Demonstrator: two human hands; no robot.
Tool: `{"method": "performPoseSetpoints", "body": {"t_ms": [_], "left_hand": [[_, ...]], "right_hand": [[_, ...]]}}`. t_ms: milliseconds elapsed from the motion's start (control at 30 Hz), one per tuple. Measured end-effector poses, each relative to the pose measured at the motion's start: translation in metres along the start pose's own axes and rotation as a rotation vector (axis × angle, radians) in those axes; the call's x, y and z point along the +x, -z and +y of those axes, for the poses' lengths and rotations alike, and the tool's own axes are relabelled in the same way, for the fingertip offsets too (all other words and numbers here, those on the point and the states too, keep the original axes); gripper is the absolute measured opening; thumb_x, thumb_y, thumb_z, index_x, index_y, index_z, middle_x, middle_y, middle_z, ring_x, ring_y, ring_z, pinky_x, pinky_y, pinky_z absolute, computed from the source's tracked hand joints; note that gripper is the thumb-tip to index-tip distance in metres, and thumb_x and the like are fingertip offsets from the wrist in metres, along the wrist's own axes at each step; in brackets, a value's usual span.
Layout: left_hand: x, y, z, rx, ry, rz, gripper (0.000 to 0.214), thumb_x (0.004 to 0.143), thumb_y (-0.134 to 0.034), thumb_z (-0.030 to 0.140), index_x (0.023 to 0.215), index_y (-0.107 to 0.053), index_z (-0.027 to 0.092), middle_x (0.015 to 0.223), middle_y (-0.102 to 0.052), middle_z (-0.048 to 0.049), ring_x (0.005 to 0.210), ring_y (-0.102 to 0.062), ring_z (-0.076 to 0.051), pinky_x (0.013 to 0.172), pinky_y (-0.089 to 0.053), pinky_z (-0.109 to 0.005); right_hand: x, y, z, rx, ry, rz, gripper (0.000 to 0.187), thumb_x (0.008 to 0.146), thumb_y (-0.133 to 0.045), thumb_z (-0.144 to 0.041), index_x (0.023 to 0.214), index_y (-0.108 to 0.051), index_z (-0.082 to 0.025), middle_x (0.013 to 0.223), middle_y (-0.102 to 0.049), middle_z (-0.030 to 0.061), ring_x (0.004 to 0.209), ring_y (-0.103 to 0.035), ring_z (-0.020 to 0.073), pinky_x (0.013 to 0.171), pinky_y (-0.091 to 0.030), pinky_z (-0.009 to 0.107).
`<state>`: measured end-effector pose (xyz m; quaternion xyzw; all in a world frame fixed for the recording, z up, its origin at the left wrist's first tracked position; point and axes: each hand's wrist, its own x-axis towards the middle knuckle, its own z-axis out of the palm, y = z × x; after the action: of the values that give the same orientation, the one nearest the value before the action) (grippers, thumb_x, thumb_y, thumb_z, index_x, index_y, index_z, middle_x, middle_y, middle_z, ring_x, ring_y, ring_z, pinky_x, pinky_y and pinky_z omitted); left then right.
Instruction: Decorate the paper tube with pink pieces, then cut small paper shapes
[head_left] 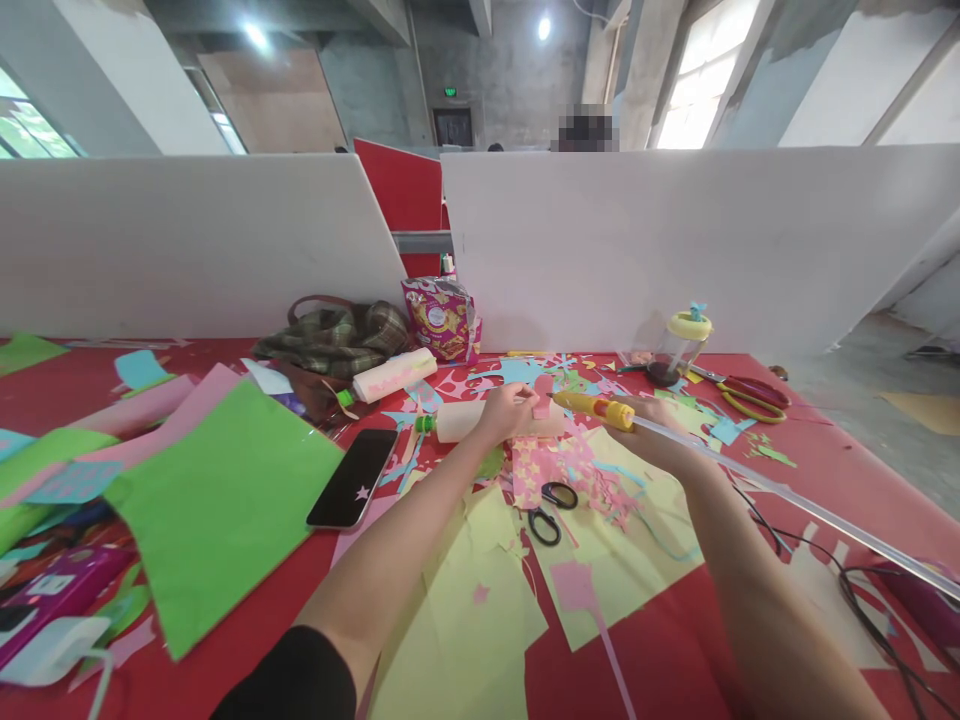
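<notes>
At the left grip point(510, 408), fingertips point(532, 392) pinch pink paper point(543, 398).

Two hands point(510, 412) point(657, 434); one glue gun point(596, 408); two green-capped cylinders point(394, 376) point(457, 423); one phone point(351, 482); one yellow-lidded cup point(679, 348)

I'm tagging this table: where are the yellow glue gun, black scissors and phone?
Yellow glue gun point(589, 405), head view: its body.
Black scissors point(533, 518), head view: lower handle loop.
Phone point(352, 474), head view: dark screen.

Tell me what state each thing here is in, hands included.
Left hand: pinching pink cutout
Right hand: holding glue gun
Clear stick: protruding behind glue gun
Phone: flat, screen dark
Black scissors: handles spread, blades hidden
Paper-wrapped bottles: on their sides, capped
Yellow-topped cup: upright
Snack bag: upright
Ceiling lights: lit
</notes>
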<state>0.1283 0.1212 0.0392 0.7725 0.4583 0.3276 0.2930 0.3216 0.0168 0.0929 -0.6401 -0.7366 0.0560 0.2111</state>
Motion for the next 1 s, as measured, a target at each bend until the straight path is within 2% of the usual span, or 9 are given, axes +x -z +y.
{"method": "performPoseSetpoints", "body": {"t_ms": [400, 1000], "left_hand": [[-0.002, 0.000, 0.000, -0.088, 0.065, -0.006, 0.018, 0.068, -0.047, 0.031, 0.072, -0.058, 0.017, 0.081, -0.064, -0.0030, 0.078, -0.059, -0.016, 0.072, -0.045, -0.024], [-0.005, 0.000, -0.003, -0.099, 0.027, -0.002, 0.019, 0.070, -0.046, 0.032, 0.071, -0.059, 0.018, 0.081, -0.065, -0.0014, 0.076, -0.058, -0.016, 0.071, -0.043, -0.024]], "right_hand": [[0.009, -0.020, 0.007, -0.066, -0.010, 0.053, 0.011, 0.071, -0.041, -0.024, 0.063, -0.047, -0.019, 0.056, -0.052, 0.0003, 0.049, -0.047, 0.0127, 0.044, -0.031, 0.022], [0.009, -0.022, 0.003, -0.113, 0.044, 0.045, 0.017, 0.076, -0.036, -0.023, 0.074, -0.053, -0.019, 0.068, -0.058, 0.0041, 0.061, -0.054, 0.0164, 0.050, -0.035, 0.024]]}}
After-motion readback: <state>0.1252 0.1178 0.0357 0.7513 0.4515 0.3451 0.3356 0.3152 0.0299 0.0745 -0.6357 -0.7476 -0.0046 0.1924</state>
